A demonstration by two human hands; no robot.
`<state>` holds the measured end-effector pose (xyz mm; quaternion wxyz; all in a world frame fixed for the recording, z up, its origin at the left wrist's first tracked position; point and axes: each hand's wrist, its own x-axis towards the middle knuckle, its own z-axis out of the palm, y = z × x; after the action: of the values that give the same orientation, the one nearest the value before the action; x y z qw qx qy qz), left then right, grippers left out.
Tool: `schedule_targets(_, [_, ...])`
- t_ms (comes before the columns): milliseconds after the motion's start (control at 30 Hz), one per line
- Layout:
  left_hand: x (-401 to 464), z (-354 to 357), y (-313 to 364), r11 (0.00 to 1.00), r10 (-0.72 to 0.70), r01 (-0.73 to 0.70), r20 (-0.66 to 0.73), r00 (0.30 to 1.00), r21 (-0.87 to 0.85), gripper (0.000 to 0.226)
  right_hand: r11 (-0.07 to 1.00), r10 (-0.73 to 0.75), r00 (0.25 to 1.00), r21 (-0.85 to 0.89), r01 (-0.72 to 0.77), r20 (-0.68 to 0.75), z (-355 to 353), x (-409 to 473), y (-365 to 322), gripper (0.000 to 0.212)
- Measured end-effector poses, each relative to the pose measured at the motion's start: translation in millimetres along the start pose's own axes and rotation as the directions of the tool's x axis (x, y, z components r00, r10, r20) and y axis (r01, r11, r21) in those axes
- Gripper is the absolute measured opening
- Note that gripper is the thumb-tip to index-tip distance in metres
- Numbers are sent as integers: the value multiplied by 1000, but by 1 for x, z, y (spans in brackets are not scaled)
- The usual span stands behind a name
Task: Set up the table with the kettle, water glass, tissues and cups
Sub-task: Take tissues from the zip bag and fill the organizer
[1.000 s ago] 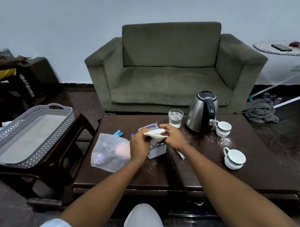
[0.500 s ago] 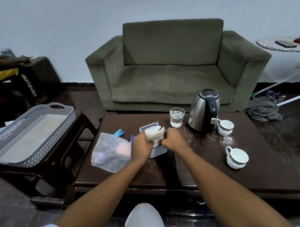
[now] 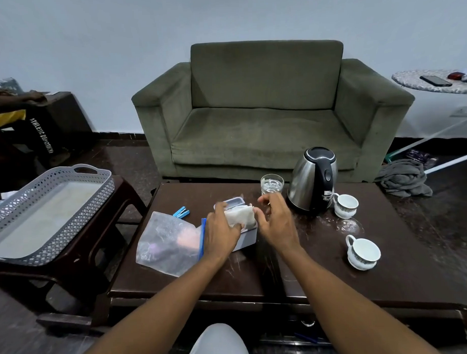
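Pressing down from nine o'clock, the left hand (image 3: 220,231) has its fingers (image 3: 235,225) curled over the white wad of tissues (image 3: 240,215) that sits in the open top of the grey tissue box (image 3: 247,236) on the dark table (image 3: 323,274). At three o'clock of the wad the right hand (image 3: 277,223) hovers with fingers spread and bent, empty, just beside the tissues. Beyond them at twelve to two o'clock stand the water glass (image 3: 272,184), the kettle (image 3: 313,183) and two cups (image 3: 346,206), (image 3: 362,254).
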<state>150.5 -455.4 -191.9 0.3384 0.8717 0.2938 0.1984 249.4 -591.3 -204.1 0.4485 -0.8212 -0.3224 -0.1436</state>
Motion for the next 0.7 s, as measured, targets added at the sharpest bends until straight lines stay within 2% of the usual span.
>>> schedule_targets(33, [0, 0, -1, 1000, 26, -26, 3, 1000, 11, 64, 997, -74, 997, -14, 74, -20, -3, -3, 0, 16])
schedule_targets(67, [2, 0, -3, 998, 49, -50, 30, 998, 31, 60, 987, -153, 988, -50, 154, 24, -5, -6, 1, 14])
schedule_targets(133, [6, 0, -4, 997, 54, -60, 110, 992, 50, 49, 943, -245, 940, -166, 288, 239, -3, -14, 2, 14])
schedule_targets(200, [13, -2, 1, 999, 16, -23, 173, 985, 34, 56, 923, -175, 893, -245, 296, 415, 4, -21, 0, 18])
schedule_targets(233, [19, -5, 6, 999, -2, -6, 212, 977, 34, 65, 932, -117, 893, -262, 250, 436, 9, -23, -2, 19])
schedule_targets(333, [35, -20, 23, 998, 29, -41, 267, 963, 38, 80, 970, 1, 926, -227, 92, 378, 26, -20, -13, 28])
schedule_targets(433, [48, -44, 33, 991, 131, -136, 172, 976, 17, 81, 973, 73, 940, -230, 6, 333, 48, -7, -25, 28])
schedule_targets(500, [53, -60, 29, 981, 161, -176, 179, 971, 76, 76, 970, 120, 941, -241, -42, 317, 59, 5, -28, 24])
schedule_targets(600, [64, -80, 9, 956, 75, -164, 334, 940, 245, 67, 965, 221, 944, -198, -174, 247, 74, 28, -29, 26])
schedule_targets(700, [75, -89, -15, 901, -25, -186, 475, 880, 391, 72, 922, 330, 919, -282, -264, 217, 87, 55, -28, 27])
